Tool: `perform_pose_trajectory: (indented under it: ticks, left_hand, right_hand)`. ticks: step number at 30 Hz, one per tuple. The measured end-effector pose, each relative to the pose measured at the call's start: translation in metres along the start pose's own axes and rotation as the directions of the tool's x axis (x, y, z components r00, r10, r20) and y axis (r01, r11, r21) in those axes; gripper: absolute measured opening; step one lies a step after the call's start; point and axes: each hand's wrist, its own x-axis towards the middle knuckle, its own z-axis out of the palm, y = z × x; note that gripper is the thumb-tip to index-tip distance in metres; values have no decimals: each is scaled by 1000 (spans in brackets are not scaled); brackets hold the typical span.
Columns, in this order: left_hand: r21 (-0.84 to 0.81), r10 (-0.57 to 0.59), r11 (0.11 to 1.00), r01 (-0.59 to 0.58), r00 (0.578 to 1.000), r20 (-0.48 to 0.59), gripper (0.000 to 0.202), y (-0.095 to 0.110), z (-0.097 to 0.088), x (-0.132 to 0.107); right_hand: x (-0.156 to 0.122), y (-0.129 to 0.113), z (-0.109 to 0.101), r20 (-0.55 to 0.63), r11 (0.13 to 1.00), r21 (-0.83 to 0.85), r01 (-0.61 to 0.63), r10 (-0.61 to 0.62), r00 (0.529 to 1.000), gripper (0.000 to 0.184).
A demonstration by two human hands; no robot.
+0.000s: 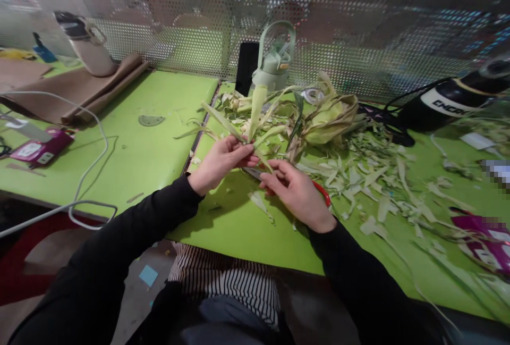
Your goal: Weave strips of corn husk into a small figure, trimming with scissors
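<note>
My left hand (225, 163) pinches the base of a small bunch of pale green corn husk strips (258, 111), which fan out upward and to the sides. One narrow strip (263, 161) slants down from the bunch to my right hand (298, 193), whose thumb and fingers are closed on its lower end. Beneath the right hand lies a pair of scissors; its red handle (322, 194) shows past the hand and part of its blade (252, 173) between the two hands. A loose husk scrap (261, 207) rests on the green table just below.
A heap of husks (330, 119) and many cut scraps (370, 169) cover the table's right side. Behind stand a pale green bottle (272, 63) and a dark phone (245, 67). A black bottle (446, 101) leans at right; a white cable (104, 145) loops at left.
</note>
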Motion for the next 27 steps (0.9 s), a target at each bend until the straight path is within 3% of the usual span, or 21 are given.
perform_pose_trajectory:
  ticks: [2,5,7,9,12,15,18,22,24,27]
  left_hand:
    - [123,53,991,-46,997,-58,8,-1,-3,5]
    - [450,167,880,-154,986,11,7,-5,-8,6]
    - [617,193,746,-250,968,158,12,-8,-8,2]
    - [656,154,675,-337,934,321,15,-9,-6,-3]
    - [574,79,726,-378,875,477,11,-9,-1,-12]
    - [477,23,829,-291,870,492,7,-9,3,-17]
    - [396,-12,897,-196,885,466,9,-10,7,-18]
    - [337,14,929,-153,925,381,15,-11,8,-13]
    - [358,32,922,-148,950,311,16,-11,6,-10]
    - [452,82,876,-168,976,204,17,-11,3,-7]
  right_hand:
    - [-3,-2,2,-50,950,-269,156,-176,983,24]
    - [-5,-8,1,-91,708,-613,349,-503,860,11]
    - [-4,-10,-2,-121,644,-654,397,-607,785,5]
    - [-2,-10,-5,-210,691,-607,393,-616,759,6]
    - [0,-7,-8,-318,775,-542,323,-546,775,5]
    - [-1,-5,-8,-338,768,-572,288,-541,770,3]
    - [-2,-5,-5,-345,764,-596,246,-521,781,9]
    - [0,-2,-6,-343,812,-558,172,-415,843,33]
    - [2,-1,-9,-282,769,-619,163,-411,867,33]
    - [2,-3,-18,-182,645,-744,177,-450,874,19]
